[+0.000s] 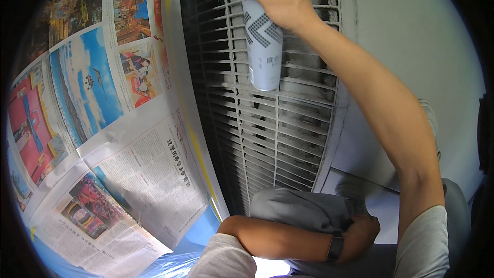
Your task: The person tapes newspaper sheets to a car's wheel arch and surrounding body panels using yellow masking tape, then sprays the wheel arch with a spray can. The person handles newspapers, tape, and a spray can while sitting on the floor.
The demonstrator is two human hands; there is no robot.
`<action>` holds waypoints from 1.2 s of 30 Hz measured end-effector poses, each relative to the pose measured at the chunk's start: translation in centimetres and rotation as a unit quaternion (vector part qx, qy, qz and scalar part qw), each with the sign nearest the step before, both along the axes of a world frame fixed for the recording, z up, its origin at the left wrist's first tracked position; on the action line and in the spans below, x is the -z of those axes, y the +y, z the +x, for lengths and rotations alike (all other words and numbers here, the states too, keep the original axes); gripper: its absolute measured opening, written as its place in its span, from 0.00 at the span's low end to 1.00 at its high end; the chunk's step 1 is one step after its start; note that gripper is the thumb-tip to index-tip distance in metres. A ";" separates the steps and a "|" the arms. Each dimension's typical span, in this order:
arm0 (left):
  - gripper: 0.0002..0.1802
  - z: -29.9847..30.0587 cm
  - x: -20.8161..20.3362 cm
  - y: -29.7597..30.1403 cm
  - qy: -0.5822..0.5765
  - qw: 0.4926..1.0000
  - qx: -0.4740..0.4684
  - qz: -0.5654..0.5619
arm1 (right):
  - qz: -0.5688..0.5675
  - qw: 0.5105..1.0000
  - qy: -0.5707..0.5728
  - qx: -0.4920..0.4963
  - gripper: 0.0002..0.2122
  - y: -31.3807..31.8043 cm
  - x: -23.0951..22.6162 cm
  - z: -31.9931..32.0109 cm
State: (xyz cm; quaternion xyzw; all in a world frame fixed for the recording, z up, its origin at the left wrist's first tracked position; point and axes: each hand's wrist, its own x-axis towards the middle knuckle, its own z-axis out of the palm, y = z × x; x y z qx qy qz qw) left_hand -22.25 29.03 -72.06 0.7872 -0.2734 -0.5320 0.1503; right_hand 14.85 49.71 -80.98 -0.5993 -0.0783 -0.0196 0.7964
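In my right hand [289, 1] is a pale grey-white spray can [265, 54] with a dark chevron pattern. The fingers wrap around its upper part, and its top end runs out at the upper edge of the view. The can is held over a floor grate [303, 110] of metal bars. My left hand [362, 237] lies curled at my bent knee [298, 211], below a dark wristwatch [335, 247]. Its fingertips are hidden, so whether anything is in it does not show.
On the left, newspaper sheets [149, 175] cover a surface, fixed along the edge with yellow tape [198, 149]. Blue plastic film [203, 226] shows beneath them. Beyond the grate on the right lies a pale grey floor [406, 36]. The grate has dark, dusty gaps.
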 end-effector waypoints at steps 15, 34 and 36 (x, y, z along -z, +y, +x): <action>0.18 -2.6 0.7 -0.2 -0.066 0.998 0.004 -0.002 | -0.039 0.990 0.086 -0.102 0.32 1.8 -0.4 -0.8; 0.21 -1.0 0.5 2.0 -0.120 0.989 0.045 -0.079 | -0.064 0.979 0.017 -0.194 0.31 1.7 -0.7 -2.6; 0.17 -1.1 0.3 1.7 -0.122 0.990 -0.046 -0.046 | -0.041 0.990 0.061 -0.116 0.31 1.8 -1.2 0.1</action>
